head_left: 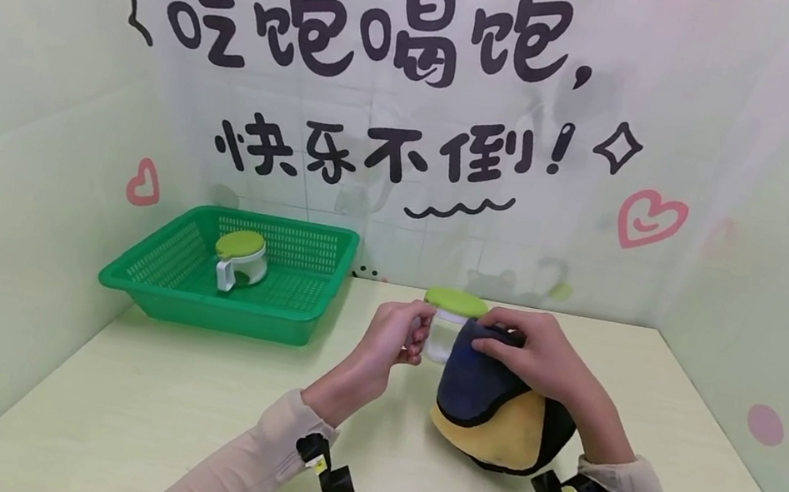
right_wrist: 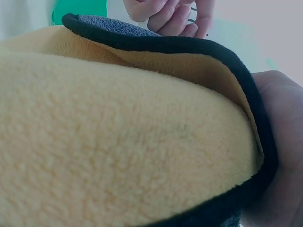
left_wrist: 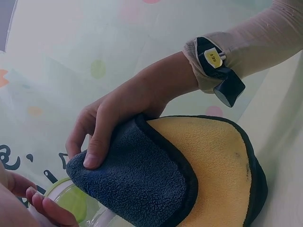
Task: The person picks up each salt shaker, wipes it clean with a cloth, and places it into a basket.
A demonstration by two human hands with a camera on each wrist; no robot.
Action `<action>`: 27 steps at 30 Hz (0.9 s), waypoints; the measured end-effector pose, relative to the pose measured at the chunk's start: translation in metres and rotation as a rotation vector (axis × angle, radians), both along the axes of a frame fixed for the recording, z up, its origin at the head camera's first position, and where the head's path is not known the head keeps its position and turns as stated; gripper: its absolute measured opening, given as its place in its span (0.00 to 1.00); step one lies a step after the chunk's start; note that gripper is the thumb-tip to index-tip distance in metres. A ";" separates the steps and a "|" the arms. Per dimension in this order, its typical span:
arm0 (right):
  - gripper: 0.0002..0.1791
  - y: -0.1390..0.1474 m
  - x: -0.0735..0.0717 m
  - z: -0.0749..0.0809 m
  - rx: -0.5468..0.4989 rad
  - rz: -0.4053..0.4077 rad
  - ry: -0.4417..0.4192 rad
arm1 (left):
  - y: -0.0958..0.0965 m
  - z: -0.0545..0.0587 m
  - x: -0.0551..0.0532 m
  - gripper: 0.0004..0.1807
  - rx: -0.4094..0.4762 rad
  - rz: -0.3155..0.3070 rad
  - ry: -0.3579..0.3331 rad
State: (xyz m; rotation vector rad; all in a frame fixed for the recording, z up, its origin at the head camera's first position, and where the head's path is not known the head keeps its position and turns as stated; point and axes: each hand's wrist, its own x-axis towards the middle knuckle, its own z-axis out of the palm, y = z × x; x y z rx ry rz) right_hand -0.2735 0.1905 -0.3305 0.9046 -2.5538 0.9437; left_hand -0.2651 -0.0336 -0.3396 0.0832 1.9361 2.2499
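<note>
A clear jar with a green lid (head_left: 456, 302) stands upright on or just over the table; I cannot tell which. My left hand (head_left: 388, 333) curls its fingers at the jar's white handle side and grips it. Against the jar's right side, my right hand (head_left: 547, 358) pinches a folded cloth (head_left: 484, 380), dark blue on one face and yellow on the other, with black edging. The cloth (left_wrist: 142, 175) hangs down from the thumb and fingers in the left wrist view and hides part of the jar. Its yellow face (right_wrist: 113, 142) fills most of the right wrist view.
A green basket (head_left: 225, 316) sits at the back left of the table (head_left: 151, 414). Inside it is a second jar (head_left: 242, 254) with a green lid and white handle. Printed wall sheets (head_left: 381, 236) stand behind and on both sides.
</note>
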 end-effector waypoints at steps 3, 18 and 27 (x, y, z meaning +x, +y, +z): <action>0.07 0.000 0.000 0.000 -0.001 0.001 -0.004 | 0.000 0.000 0.000 0.17 0.000 0.001 0.003; 0.06 0.001 -0.002 -0.004 -0.009 0.011 -0.019 | 0.001 -0.002 0.000 0.16 -0.013 0.003 -0.008; 0.06 0.002 -0.003 -0.004 -0.006 0.003 -0.017 | 0.000 -0.002 0.000 0.16 -0.016 0.001 0.000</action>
